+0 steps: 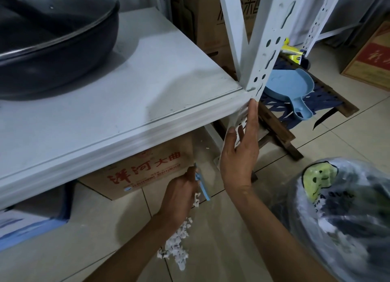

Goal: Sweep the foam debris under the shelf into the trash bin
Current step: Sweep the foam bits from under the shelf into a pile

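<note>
White foam debris (176,247) lies in a loose pile on the tiled floor in front of the white metal shelf (126,104), partly hidden by my left forearm. My left hand (180,194) is low by the shelf's bottom edge and grips a thin blue sweeping tool (203,186), most of which is hidden by the hand. A few foam bits sit right beside that hand. My right hand (238,155) holds the shelf's corner post (261,56) between thumb and fingers. The trash bin (346,218), lined with a clear plastic bag, stands at the lower right.
A cardboard box (143,172) with red characters sits under the shelf. A dark lidded wok (52,39) rests on the shelf top. A blue dustpan (289,87) lies on a low wooden stool (280,134) to the right. More boxes stand behind.
</note>
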Demonstrator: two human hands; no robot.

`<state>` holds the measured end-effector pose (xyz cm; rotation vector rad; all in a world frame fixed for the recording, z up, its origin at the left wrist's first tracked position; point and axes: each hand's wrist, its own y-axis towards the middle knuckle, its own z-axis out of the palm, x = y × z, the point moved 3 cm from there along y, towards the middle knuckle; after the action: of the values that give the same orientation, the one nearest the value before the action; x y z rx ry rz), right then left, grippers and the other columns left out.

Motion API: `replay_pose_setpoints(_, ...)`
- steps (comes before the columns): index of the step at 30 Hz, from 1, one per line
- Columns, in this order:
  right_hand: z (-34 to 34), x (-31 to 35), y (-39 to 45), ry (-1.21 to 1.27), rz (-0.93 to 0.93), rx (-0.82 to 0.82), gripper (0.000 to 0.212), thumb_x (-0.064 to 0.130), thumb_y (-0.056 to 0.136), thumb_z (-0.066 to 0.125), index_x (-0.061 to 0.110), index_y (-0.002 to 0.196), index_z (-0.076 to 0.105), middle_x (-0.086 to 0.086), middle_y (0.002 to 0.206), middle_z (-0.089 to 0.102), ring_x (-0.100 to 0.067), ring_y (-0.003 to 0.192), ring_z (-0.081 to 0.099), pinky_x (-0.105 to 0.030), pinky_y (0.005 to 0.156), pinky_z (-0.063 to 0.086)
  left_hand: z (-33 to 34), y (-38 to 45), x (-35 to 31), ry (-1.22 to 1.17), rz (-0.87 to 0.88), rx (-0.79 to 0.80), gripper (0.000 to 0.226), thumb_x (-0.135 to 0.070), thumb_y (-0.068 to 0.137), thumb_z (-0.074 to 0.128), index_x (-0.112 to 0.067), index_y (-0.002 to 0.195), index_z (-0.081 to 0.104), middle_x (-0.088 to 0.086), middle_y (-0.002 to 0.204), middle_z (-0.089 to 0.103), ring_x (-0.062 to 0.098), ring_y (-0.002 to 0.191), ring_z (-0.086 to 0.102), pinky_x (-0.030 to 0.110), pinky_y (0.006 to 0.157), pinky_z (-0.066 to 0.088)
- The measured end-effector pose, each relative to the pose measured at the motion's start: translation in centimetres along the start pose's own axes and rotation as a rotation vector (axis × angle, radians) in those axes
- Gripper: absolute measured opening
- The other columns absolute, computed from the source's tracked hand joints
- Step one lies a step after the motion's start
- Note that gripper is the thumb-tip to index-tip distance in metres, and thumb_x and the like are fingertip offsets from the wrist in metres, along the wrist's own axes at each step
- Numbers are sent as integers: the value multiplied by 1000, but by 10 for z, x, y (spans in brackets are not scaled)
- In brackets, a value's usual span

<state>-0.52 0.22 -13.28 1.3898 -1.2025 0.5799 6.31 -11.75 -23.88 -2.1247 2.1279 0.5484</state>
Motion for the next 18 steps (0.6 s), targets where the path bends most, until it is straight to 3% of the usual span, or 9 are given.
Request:
replay_pose_setpoints(4, 0, 1, 0, 22, 19, 0, 65, 0, 96, 44, 24, 152, 22, 6, 160, 24, -8, 148, 20, -26, 120, 24, -5, 25, -11, 69, 2, -30, 42, -4, 66, 83, 0, 103, 63, 8, 60, 70, 18, 46, 66, 21, 41, 48)
replay_pose_setpoints(8, 0, -1, 1, 8, 19, -3, 65, 0, 96, 44, 24, 152, 21, 6, 160, 23, -7, 149, 19, -29, 121, 23, -5, 67, -22, -40, -95, -7, 22, -8, 88, 65, -4, 107, 56, 12, 82, 73, 23, 68, 72, 27, 57, 56)
replay_pose_setpoints(12, 0, -2, 2, -2, 14, -8, 65, -1, 96, 44, 22, 152, 22, 5, 160, 23, -7, 148, 20, -28, 121, 23, -1, 117, -23, -13, -139, -81, 17, -19, 82, 72, -11, 87, 57, 5, 72, 70, 20, 64, 68, 24, 56, 46)
replay_pose_setpoints(16, 0, 0, 1, 24, 19, 6, 65, -3, 96, 43, 21, 152, 21, 6, 161, 21, -6, 149, 18, -25, 121, 22, 7, 142, -21, 4, -175, -83, 31, -33, 91, 61, -12, 113, 56, 9, 109, 67, 25, 103, 65, 37, 90, 54)
replay_pose_setpoints(18, 0, 0, 2, 48, 23, 20, 65, -3, 96, 42, 20, 153, 21, 6, 161, 19, -6, 149, 17, -28, 122, 23, 9, 146, -21, -39, -188, -87, 34, -35, 94, 55, -12, 117, 53, 10, 116, 64, 26, 110, 62, 39, 95, 51)
